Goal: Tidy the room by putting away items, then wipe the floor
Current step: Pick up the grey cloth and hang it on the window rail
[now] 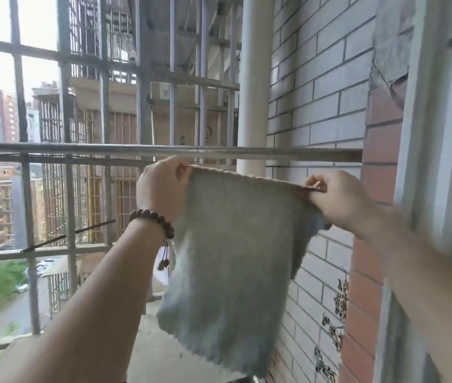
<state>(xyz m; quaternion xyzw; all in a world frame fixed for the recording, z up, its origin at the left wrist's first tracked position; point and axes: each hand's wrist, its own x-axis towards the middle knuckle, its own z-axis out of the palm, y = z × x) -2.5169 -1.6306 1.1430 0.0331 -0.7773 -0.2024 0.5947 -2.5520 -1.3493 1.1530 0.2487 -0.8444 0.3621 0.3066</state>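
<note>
A grey-blue cloth hangs spread out in front of me, held by its top edge. My left hand, with a bead bracelet on the wrist, pinches the top left corner. My right hand pinches the top right corner. The cloth's top edge sits just below a horizontal metal rail that runs across the window opening. The lower part of the cloth hangs free over a concrete ledge.
A metal security grille closes off the opening, with buildings and a street beyond. A white pipe rises beside a grey brick wall. A red brick strip and a window frame stand at right. Dried plant stems cling to the wall.
</note>
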